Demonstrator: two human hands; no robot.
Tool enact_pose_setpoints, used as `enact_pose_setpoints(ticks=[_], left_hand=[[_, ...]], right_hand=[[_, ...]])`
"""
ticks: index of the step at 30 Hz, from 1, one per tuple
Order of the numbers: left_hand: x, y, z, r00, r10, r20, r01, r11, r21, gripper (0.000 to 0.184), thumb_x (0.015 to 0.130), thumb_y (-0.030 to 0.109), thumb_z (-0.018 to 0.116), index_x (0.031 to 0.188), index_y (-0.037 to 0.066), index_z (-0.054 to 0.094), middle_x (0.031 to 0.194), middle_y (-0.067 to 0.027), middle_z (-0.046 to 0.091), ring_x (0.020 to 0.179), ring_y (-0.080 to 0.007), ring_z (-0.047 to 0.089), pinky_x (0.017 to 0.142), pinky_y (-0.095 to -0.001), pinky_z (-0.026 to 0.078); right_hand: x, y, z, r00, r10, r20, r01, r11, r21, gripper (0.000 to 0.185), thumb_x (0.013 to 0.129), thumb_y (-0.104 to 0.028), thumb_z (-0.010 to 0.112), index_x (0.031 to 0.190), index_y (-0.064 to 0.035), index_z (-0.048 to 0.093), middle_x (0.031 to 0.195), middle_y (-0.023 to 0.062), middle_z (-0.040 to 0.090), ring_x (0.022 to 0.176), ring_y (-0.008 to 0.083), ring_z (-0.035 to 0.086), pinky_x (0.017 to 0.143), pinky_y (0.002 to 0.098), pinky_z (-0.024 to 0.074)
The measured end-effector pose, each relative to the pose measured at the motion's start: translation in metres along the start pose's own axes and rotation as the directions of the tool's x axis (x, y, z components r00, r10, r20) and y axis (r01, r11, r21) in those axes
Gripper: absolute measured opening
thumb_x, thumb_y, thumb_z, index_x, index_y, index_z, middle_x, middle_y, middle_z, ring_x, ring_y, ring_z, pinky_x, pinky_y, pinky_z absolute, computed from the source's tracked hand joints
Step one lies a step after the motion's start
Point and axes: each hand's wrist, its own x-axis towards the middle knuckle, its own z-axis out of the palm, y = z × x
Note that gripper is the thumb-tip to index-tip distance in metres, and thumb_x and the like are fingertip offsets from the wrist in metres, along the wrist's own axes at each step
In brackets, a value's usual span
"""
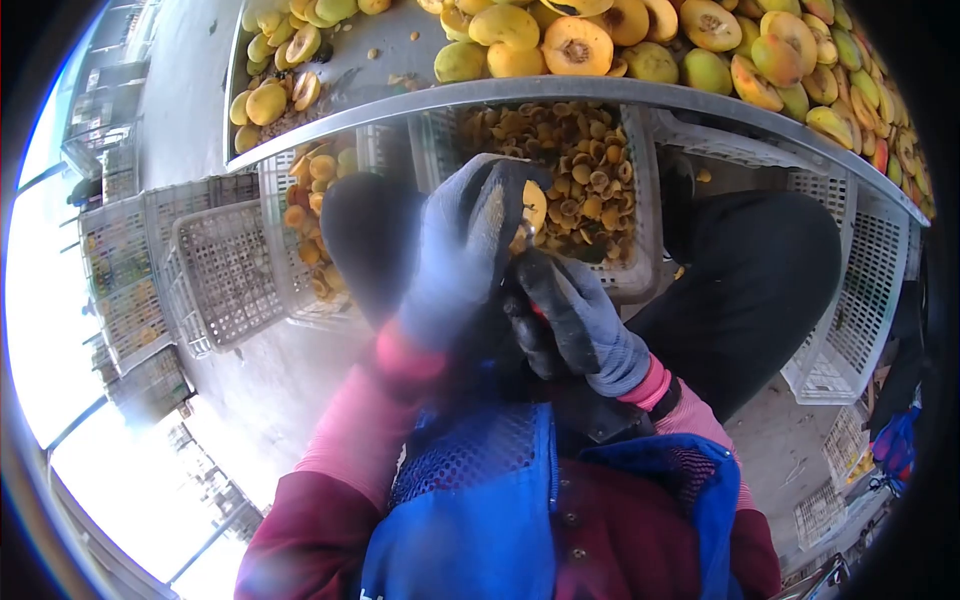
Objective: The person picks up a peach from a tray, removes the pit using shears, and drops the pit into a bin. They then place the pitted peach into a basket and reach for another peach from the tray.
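My left hand (470,225), in a grey-black glove, is closed around a yellow peach half (535,205) whose cut face points right. My right hand (565,320), gloved the same way, is closed just below it. Its fingers wrap round a small tool, of which a bit of red shows between them; a metal end (521,236) shows at the fruit. The gloves hide the rest of the tool. Both hands are above my lap, in front of a crate (648,215) of small orange-brown fruit pieces (590,180).
A metal-edged table (400,107) crosses the front, bearing many halved peaches (578,45). At left stands a crate of fruit pieces (318,185), beside an upright plastic crate (230,270). Another white crate (850,300) is right of my knee. Stacked crates (125,270) stand far left.
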Motion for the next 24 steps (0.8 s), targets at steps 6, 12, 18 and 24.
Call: enact_pose_setpoints(ticks=[6, 12, 18, 24], left_hand=[[0.006, -0.007, 0.003, 0.993, -0.100, 0.057, 0.109, 0.974, -0.200, 0.026, 0.091, 0.017, 0.046, 0.097, -0.004, 0.060, 0.087, -0.0090, 0.061, 0.079, -0.0133, 0.056, 0.072, -0.0271, 0.046], [-0.017, -0.024, 0.014, 0.961, -0.273, -0.040, 0.233, 0.881, -0.411, 0.031, 0.085, 0.011, 0.059, 0.113, -0.002, 0.053, 0.092, -0.0129, 0.059, 0.081, -0.0192, 0.057, 0.072, -0.0306, 0.047], [-0.060, -0.063, -0.068, 0.891, -0.278, -0.359, 0.103, 0.894, -0.437, 0.041, 0.083, 0.010, 0.060, 0.120, -0.001, 0.048, 0.102, -0.0170, 0.058, 0.088, -0.0255, 0.059, 0.081, -0.0326, 0.049], [-0.044, -0.069, -0.177, 0.871, -0.071, -0.486, 0.491, 0.116, 0.863, 0.032, 0.090, 0.024, 0.056, 0.111, 0.001, 0.060, 0.100, -0.0140, 0.064, 0.084, -0.0186, 0.062, 0.075, -0.0292, 0.049]], right_hand=[[0.009, 0.017, -0.011, 0.856, 0.048, 0.514, -0.424, 0.632, 0.648, 0.042, 0.093, -0.052, 0.039, 0.088, -0.0112, 0.049, 0.054, -0.0022, 0.037, 0.037, 0.0076, 0.034, 0.030, 0.0220, 0.0259], [0.014, 0.021, -0.012, 0.751, -0.138, 0.645, -0.545, 0.422, 0.725, 0.041, 0.095, -0.048, 0.036, 0.085, -0.0111, 0.049, 0.050, -0.0028, 0.039, 0.033, 0.0070, 0.036, 0.027, 0.0207, 0.0299], [0.031, 0.041, -0.028, 0.871, 0.010, 0.492, -0.445, 0.441, 0.779, 0.043, 0.096, -0.048, 0.035, 0.086, -0.0089, 0.052, 0.051, -0.0039, 0.034, 0.035, 0.0069, 0.033, 0.029, 0.0215, 0.0294], [0.038, 0.027, -0.017, 0.940, 0.331, 0.085, -0.326, 0.795, 0.512, 0.042, 0.091, -0.053, 0.045, 0.086, -0.0129, 0.055, 0.054, -0.0047, 0.030, 0.039, 0.0066, 0.029, 0.036, 0.0224, 0.0267]])
